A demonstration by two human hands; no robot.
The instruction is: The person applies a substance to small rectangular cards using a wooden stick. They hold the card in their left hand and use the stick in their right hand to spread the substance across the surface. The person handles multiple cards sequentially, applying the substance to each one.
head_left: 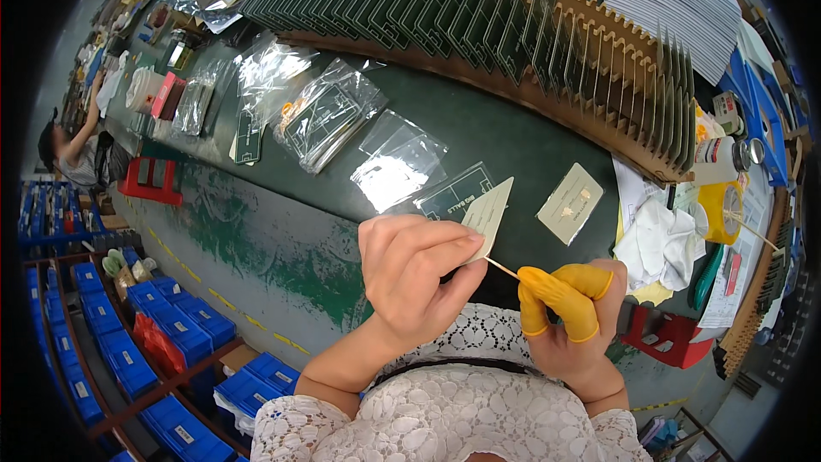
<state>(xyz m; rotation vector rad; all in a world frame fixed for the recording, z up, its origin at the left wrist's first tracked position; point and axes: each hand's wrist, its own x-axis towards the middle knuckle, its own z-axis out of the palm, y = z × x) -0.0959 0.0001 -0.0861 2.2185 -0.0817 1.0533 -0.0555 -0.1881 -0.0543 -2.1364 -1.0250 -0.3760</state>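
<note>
My left hand [410,269] pinches a thin pale card [492,216] between thumb and fingers, tilted up over the table edge. Yellow finger cots cover some fingers of my right hand [569,312], which grips a thin cotton swab [502,269]. The swab's white tip meets the lower edge of the card. A dark green card [453,192] with pale lines lies just behind the raised card and is partly hidden by it. Right of that, a second pale card [571,204] with small gold-coloured pieces on it lies on the green table [530,173].
Brown slotted racks [479,64] packed with upright green cards stretch across the back. Clear plastic bags [402,158] and bagged cards [325,124] lie left. Crumpled white cloth [663,244], yellow tape [720,212] and bottles [714,154] stand right. Blue bins [180,334] fill shelves at lower left; a person [77,150] works beyond.
</note>
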